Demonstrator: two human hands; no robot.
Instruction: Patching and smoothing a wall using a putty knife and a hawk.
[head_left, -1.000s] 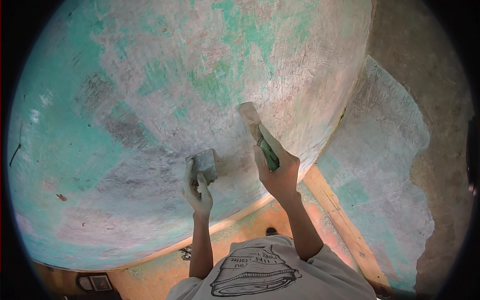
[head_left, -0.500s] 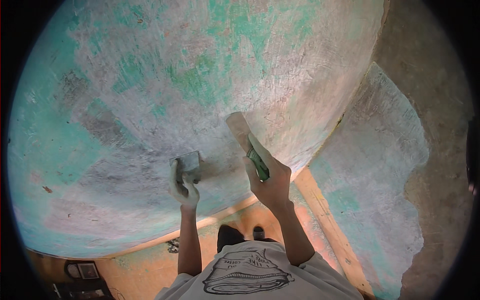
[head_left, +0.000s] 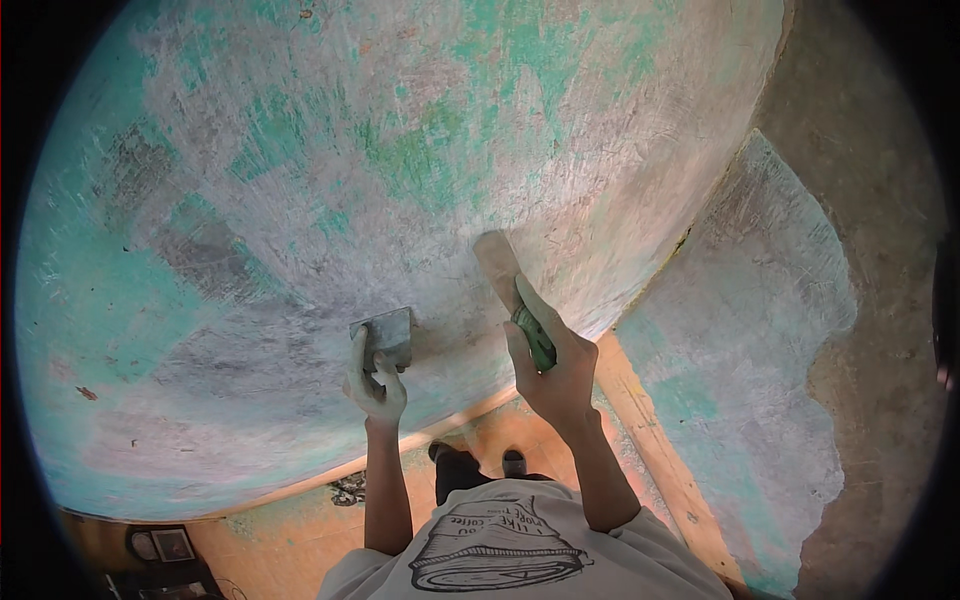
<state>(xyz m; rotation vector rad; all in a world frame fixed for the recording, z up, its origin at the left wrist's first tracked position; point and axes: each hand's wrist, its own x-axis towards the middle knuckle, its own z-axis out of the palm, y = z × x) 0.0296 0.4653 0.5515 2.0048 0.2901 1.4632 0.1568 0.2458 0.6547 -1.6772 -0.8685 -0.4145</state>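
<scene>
Your right hand (head_left: 562,368) has its fingers clamped on the green handle of a scraper-like tool with a long, flat, round-ended greyish blade (head_left: 497,262), which lies over or close against the patchy turquoise and chalky-white wall (head_left: 300,190); contact is hard to confirm. Your left hand (head_left: 375,392), whitened as if with dust, pinches a thin, squarish grey plate (head_left: 392,332) near the wall, left of the blade. If you tilt the blade onto a corner or press unevenly, it could gouge the wall; a loose pinch could let the plate slip toward the orange tiled floor (head_left: 270,555). The wall's skin looks rough, streaked with fine scratches and darker grey smudges, and to the right a pale, turquoise-tinged patch (head_left: 770,330) ends raggedly against a dull brown surface (head_left: 885,300).
</scene>
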